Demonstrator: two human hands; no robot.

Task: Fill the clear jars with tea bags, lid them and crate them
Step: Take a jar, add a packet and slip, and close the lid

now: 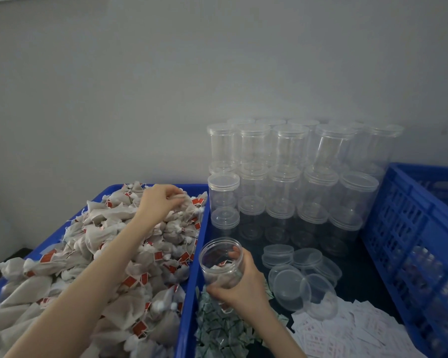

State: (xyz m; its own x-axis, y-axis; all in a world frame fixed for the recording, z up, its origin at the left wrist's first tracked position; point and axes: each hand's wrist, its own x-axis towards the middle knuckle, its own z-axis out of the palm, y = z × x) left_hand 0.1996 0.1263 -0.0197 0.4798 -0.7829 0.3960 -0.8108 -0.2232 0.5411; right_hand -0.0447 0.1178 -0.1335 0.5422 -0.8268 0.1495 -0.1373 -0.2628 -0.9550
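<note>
While the right hand wraps its fingers and thumb round an open clear jar and holds it tilted just over the edge of the blue tray, the left hand reaches to the far end of the heaped tea bags and pinches at one near the top of the pile. The jar has only a little in it so far; I can make out what looks like a bag or two with a red tag low inside, so by my reckoning the filling has barely begun.

To do this step well, I would say the left hand should lift one bag clear of the tangle before carrying it over, since the strings and red tags lie knotted together and a hasty pull could drag neighbours out onto the tray rim. Keeping the jar mouth leaning towards the pile, as it does now, shortens the trip and gives a wide target. The right hand's hold looks firm around the lower wall, which should keep the light plastic from tipping when a bag drops in.

Loose clear lids lie just beside the jar, near the right hand, ready for capping. Behind them stand stacked lidded jars, and a blue crate waits at the right.
</note>
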